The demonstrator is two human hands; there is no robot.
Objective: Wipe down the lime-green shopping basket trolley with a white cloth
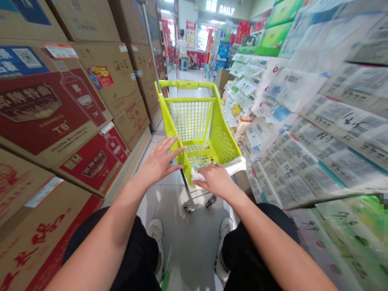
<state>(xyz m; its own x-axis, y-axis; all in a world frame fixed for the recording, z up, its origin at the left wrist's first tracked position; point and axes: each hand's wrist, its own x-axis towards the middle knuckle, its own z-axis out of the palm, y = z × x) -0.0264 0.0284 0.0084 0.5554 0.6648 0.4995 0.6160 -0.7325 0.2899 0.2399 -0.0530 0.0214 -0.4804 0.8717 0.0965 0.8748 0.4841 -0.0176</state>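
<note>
The left hand (159,161) has fingers apart, the right hand (220,182) clamps white cloth (237,165); wiping the cart (216,141) seems underway, next needing sideways strokes.

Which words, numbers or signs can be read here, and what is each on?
"DAILY": overhead sign.
"T8": large red-printed carton, upper left.
"牌特曲": same carton's label, after a cut-off character.
"9.9": pale package, lower right.
Too small or blurred to read surely: cart handle lettering, price tags, everything else.
</note>
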